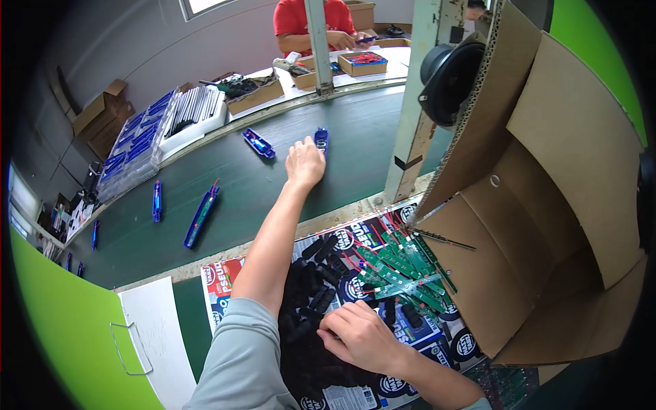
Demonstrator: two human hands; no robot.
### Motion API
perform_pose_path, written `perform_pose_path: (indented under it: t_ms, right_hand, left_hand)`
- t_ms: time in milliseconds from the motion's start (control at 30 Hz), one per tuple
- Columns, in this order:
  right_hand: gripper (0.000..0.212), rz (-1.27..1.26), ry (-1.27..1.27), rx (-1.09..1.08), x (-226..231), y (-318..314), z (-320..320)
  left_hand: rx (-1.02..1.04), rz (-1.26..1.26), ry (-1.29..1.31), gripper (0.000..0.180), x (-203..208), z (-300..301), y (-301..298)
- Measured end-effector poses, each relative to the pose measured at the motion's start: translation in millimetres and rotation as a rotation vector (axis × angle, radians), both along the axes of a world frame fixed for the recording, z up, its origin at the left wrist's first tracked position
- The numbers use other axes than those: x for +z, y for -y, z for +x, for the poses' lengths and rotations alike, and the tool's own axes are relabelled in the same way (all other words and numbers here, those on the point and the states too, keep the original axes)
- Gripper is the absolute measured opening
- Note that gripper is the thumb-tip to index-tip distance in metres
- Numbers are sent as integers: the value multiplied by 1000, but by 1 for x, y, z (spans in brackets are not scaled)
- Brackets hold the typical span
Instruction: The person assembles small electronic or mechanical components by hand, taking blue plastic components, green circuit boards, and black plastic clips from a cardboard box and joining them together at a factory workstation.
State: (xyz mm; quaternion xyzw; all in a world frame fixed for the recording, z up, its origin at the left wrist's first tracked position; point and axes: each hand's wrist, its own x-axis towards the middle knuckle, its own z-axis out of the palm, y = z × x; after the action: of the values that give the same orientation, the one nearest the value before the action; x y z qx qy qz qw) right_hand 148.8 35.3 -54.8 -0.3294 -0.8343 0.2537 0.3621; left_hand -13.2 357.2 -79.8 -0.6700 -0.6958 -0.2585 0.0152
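Note:
My left hand (305,164) is stretched out over the green conveyor belt. Its curled fingers are on the near end of a blue plastic shell (321,140) that has parts inside. To its left lies another blue shell (259,143), tilted on the belt. Close to my body, my right hand (361,335) is closed with bent fingers above a pile of black foam pieces (321,298); anything inside its grip is hidden. Beyond it, green circuit-board strips (403,270) with red wires lie heaped on printed sheets.
More blue shells (201,217) lie along the belt (239,191). A large open cardboard box (492,253) stands at the right, beside a post (410,137) and a black speaker (451,82). Across the belt, a person in red (294,20) works near trays and boxes.

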Motion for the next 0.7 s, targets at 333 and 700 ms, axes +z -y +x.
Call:
perform_pose_path:
  t_ms: [333, 700]
  right_hand:
    - [24, 151, 26, -147, 4, -3, 6]
    - [17, 161, -264, -384, 33, -1, 4]
  left_hand:
    - [-198, -292, 569, 30, 34, -36, 60]
    - [-466, -287, 1108, 35, 87, -65, 313]
